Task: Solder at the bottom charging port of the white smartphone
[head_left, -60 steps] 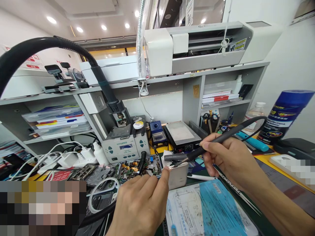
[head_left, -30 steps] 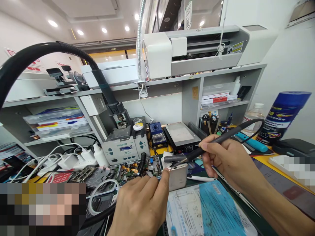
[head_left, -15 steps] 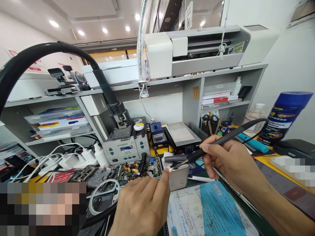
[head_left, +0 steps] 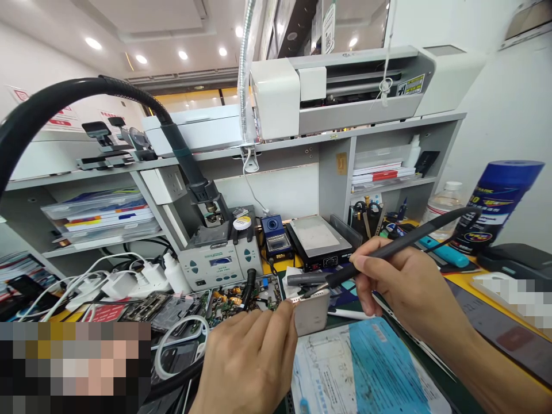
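My right hand [head_left: 394, 276] is closed round a black soldering iron [head_left: 338, 277], its cable looping back over the hand. The metal tip is at the edge, with small holes, of a silver phone [head_left: 313, 316] standing upright on the bench. My left hand [head_left: 252, 356] is closed at the phone's left side, with its fingertips at the top left corner; the thumb is mostly hidden. A black hose [head_left: 181, 376] runs beneath the left hand, and a black tube end [head_left: 249, 284] shows just beyond it.
A blue and white mat [head_left: 357, 362] lies in front of the phone. Circuit boards [head_left: 267, 290], a grey solder station [head_left: 219, 261] and a flat heating plate [head_left: 317, 236] stand behind. White chargers [head_left: 144, 279] crowd the left; a blue spray can [head_left: 495, 201] stands right.
The view has shifted very slightly. Both hands keep nearly the same places, with the iron's tip still at the phone's edge; my left fingertips have shifted slightly.
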`<state>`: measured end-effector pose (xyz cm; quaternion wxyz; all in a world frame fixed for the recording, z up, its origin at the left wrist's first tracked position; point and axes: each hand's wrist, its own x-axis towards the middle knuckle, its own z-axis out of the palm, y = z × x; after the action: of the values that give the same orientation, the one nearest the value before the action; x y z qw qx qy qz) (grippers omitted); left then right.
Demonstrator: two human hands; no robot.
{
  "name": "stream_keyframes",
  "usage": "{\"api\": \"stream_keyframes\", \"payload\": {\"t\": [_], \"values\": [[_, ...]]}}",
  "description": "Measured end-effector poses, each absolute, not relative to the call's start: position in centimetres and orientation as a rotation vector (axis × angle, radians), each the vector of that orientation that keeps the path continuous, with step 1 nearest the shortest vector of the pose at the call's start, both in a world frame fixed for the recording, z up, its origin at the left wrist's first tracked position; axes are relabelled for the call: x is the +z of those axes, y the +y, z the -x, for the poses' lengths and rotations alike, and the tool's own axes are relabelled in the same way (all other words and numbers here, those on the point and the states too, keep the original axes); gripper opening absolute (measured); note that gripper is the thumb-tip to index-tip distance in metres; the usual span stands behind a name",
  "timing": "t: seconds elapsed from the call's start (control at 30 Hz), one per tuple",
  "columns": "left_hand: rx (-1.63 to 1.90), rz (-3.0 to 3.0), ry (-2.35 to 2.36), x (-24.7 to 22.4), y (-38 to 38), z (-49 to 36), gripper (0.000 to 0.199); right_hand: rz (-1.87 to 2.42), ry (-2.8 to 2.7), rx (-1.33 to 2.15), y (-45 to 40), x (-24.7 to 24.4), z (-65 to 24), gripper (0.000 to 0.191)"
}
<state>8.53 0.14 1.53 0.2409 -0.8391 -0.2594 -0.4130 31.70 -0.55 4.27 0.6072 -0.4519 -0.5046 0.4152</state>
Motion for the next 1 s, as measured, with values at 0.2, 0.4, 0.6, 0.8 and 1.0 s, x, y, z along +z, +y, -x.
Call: {"api": "stream_keyframes", "payload": {"t": [0.2,0.4,0.6,0.8,1.0], "values": [[-1.092,2.303,-0.69,1.47,0.17,-8.22,0.011,1.064,-1.188,0.937,-0.71,4.49,-31.62,0.016],[-1.082,2.295,-0.669,1.31,0.19,-8.1,0.015,1.054,-1.188,0.939,-0.71,4.38,-31.64,0.016],[-1.178,2.335,-0.733,1.48,0.0,-8.29,0.009,1.036,-1.204,0.937,-0.57,4.25,-31.72,0.017],[-1.232,2.353,-0.783,1.33,-0.01,-8.46,0.01,1.062,-1.202,0.923,-0.66,4.45,-31.56,0.018],[-1.258,2.352,-0.798,1.34,-0.02,-8.62,0.01,1.07,-1.209,0.917,-0.85,4.53,-31.63,0.02]]}}
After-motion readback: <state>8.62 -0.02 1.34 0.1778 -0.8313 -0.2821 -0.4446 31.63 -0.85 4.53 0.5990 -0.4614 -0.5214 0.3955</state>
